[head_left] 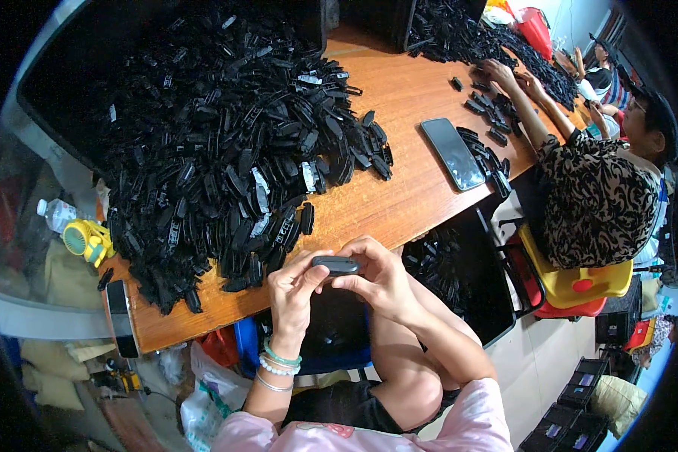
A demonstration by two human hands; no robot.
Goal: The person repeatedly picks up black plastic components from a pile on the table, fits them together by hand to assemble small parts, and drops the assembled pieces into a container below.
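Note:
Between both hands, just off the table's front edge, I hold a small black oblong plastic part (336,265). My left hand (297,282) grips its left end, the thumb lying across it. At the other end, my right hand (377,275) pinches it with thumb and fingers. Bracelets circle my left wrist. Beyond my hands, a large heap of similar black plastic pieces (226,158) covers the left of the wooden table (384,203), some showing shiny undersides. The exact kind of part cannot be made out.
A phone (453,154) lies on the table to the right, another (120,320) at the left corner. A yellow fan (87,241) and a bottle (55,215) stand left. At right, a co-worker in a patterned shirt (599,196) handles pieces. A black bin (497,331) sits below.

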